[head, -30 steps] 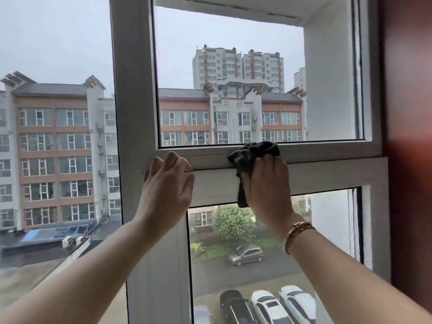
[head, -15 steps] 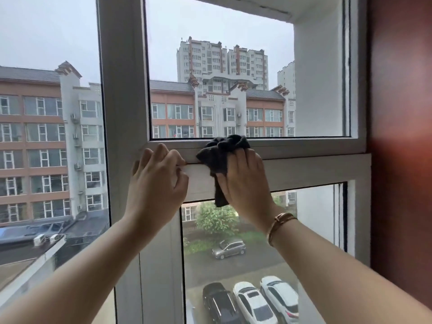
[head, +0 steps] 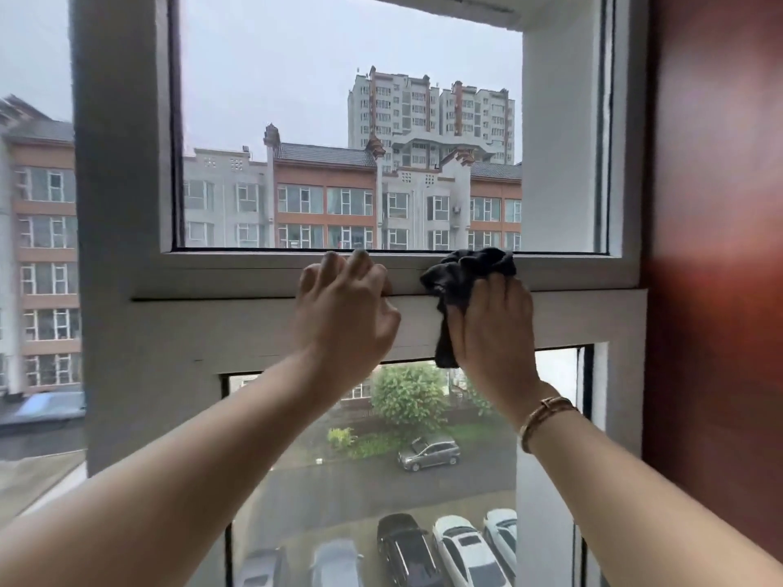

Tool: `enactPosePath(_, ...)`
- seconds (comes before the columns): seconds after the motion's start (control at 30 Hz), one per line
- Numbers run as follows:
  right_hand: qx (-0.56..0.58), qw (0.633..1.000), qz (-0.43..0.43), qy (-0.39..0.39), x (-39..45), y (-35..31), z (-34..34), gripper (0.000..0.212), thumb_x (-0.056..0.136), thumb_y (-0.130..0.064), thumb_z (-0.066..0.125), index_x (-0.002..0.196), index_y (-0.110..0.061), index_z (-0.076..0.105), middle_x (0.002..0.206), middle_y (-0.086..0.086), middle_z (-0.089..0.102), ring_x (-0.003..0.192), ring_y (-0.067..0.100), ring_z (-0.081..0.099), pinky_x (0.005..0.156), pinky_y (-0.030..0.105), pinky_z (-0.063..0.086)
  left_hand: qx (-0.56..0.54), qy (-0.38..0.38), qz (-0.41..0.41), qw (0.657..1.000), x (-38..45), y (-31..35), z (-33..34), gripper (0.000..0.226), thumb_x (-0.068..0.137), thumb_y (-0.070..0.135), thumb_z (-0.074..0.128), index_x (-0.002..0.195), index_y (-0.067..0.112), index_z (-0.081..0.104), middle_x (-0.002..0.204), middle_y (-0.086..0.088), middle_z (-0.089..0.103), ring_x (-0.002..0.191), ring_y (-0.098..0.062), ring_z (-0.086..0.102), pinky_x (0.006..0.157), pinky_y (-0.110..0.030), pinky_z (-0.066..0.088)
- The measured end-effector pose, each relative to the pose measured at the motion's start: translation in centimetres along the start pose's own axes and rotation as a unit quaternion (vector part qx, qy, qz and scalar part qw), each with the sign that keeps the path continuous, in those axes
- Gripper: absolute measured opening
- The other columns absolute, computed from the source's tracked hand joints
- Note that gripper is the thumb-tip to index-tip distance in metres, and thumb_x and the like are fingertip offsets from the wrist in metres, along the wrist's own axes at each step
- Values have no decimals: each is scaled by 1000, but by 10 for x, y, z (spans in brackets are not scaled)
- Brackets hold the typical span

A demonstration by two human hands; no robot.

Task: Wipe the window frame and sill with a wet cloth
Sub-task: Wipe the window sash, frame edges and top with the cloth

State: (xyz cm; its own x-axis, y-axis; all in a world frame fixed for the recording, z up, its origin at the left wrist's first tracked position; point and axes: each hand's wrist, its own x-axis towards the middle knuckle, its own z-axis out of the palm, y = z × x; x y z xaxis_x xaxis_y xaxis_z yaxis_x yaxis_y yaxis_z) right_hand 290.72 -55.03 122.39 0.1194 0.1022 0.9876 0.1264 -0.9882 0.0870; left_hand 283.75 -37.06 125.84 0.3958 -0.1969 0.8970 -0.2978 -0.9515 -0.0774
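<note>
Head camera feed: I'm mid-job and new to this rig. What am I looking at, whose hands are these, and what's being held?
There is no machine here: a person wears one wide-angle camera on the head, looking forward and down at their own hands. The right hand presses a bunched dark cloth against the white horizontal bar of the window frame, its fingers curled round it. The left hand rests on the same bar beside the cloth, holding nothing. A bracelet sits on the right wrist. Buildings and parked cars lie outside.

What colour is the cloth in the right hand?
Dark grey, nearly black cloth, clearest in the head view.
</note>
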Motion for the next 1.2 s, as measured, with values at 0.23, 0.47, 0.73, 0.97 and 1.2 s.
enactPosePath(0.23,-32,998,-10,-50,-5,120,15,38,95,-28,25,105,-2,50,102,20,55,96,35,46,93,44,37,-21,2,23,1000,39,75,45,17,86,30,52,95,20,61,105,5,55,107,-20,40,92,-34,33)
enactPosePath(0.47,-8,996,86,-38,-14,199,32,37,92,-26,31,106,2,50,101,22,53,96,38,48,92,42,33,-38,13,75,996,68,113,74,10,86,26,56,88,19,62,100,5,57,103,-21,39,86,-31,29)
enactPosePath(0.73,108,982,146,-56,-55,182,42,49,95,-24,24,131,6,40,126,25,48,121,37,45,109,45,33,-42,69,141,987,70,107,84,7,82,22,57,80,17,61,80,7,54,91,-21,44,82,-30,30)
enactPosePath(0.97,79,974,146,-157,-192,175,35,45,101,-36,8,93,-12,44,77,15,58,70,31,61,76,31,36,-17,100,166,981,67,108,89,10,81,25,55,79,17,61,78,5,56,90,-23,46,87,-33,31)
enactPosePath(1.2,138,971,188,-50,-63,174,40,45,96,-26,24,115,4,50,112,26,56,111,40,51,102,43,35,22,83,192,978,67,106,89,18,86,34,52,81,18,61,83,5,58,92,-21,47,87,-34,33)
